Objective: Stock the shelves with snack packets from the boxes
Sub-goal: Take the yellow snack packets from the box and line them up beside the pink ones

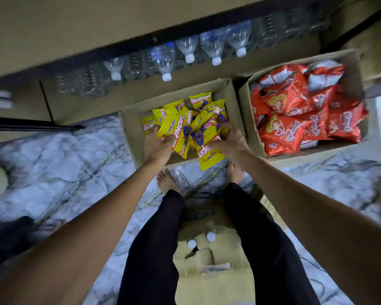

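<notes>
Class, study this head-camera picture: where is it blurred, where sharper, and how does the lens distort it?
Head view: motion blur smears the water bottles; the yellow packets gripped by the left hand and right hand read sharper; the wide lens splays the forearms toward the bottom corners.

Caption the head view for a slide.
Left hand and right hand grip yellow snack packets in a brown cardboard box.

Yellow packets (pixel 180 126): glossy plastic film, crinkled. Red packets (pixel 290 119): same shiny film. Boxes (pixel 130 128): matt brown cardboard, bit rough. Bottles (pixel 163 60): clear smooth plastic, white caps. Floor (pixel 64 161): polished grey-veined marble look. Trousers (pixel 154 249): dark matt cloth.
</notes>
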Motion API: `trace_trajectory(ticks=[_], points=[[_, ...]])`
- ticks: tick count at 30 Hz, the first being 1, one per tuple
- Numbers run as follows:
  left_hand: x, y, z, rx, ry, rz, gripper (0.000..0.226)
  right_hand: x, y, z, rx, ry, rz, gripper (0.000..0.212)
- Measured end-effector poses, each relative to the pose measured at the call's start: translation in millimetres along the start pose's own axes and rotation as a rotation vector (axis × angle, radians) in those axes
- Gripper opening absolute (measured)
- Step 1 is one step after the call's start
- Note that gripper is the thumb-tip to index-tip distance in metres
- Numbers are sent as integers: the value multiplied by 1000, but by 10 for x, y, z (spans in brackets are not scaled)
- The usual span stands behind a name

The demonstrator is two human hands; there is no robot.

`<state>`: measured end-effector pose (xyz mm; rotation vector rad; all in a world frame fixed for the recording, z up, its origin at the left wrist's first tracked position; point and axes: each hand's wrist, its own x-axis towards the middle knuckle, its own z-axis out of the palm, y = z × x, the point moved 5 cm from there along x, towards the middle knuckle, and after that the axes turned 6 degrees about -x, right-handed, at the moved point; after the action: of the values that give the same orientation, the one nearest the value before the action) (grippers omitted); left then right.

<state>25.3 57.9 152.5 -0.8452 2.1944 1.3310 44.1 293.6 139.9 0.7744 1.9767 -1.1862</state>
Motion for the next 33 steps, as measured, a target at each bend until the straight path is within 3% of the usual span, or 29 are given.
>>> trace_trajectory(ticks=[5,12,20,24,27,31,33], points=[[-698,483,-506,28,-34,42,60,-829,-424,-391,83,91,-100,27],[-1753,1373,-1230,22,-22,159,21,-2020,-966,-789,131,67,-113,47],[-2742,2083,-1833,25,-27,267,10,-3215,-1603,-1206,95,21,-183,47],[-2939,2243,-2016,21,-37,287,30,-3573,-1910,-1408,-19,119,-344,41],[-3027,2407,-2119,22,-49,344,16,-3685,-2062,-1526,-78,193,-390,34],[-3078,2687,-2310,47,-82,454,22,-3768,-2230,-1620,-110,234,-425,10],[-3050,2846,-2415,77,-110,506,26,-3823,-2356,-1706,-121,273,-472,18]])
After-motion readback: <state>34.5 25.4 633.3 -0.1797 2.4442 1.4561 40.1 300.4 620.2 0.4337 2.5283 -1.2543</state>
